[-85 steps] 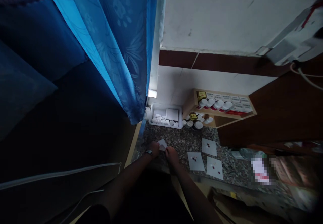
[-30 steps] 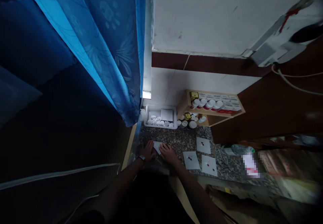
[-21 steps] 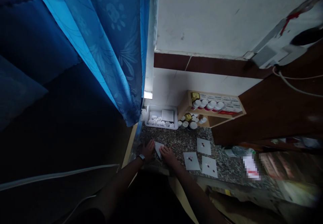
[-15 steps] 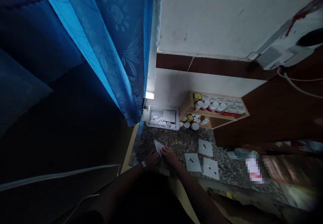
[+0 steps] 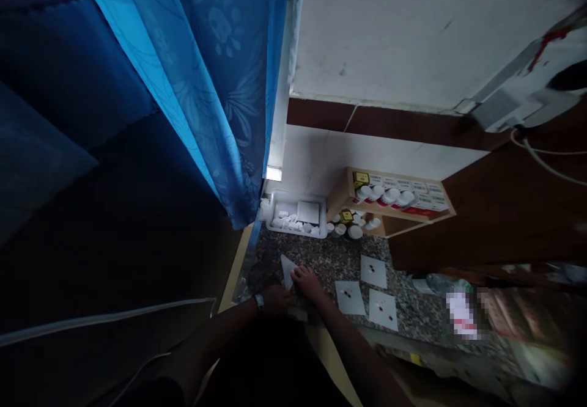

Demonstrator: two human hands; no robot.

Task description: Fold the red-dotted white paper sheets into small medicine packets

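A small white sheet of paper (image 5: 287, 269), folded to a point at its far end, lies on the speckled stone counter (image 5: 321, 254). My right hand (image 5: 307, 282) has its fingers together, pressing the paper's right side down. At the paper's near end is my left hand (image 5: 277, 299), with a watch on the wrist; its curled fingers are at the lower edge, dimly lit. To the right lie three flat paper squares: one farther back (image 5: 373, 271), one nearer (image 5: 350, 297) and one at the front right (image 5: 383, 309). Each bears several small coloured pieces that look like pills.
A clear plastic tray (image 5: 271, 227) of small white folded papers stands against the wall. Beside it, a wooden shelf (image 5: 389, 212) holds white bottles and boxes. A blue curtain (image 5: 229, 120) hangs at left. A plastic bottle (image 5: 443, 283) lies on the right.
My left hand has drawn back slightly toward me, uncovering more of the paper's near end. My right hand stays on the paper. The view has shifted a little.
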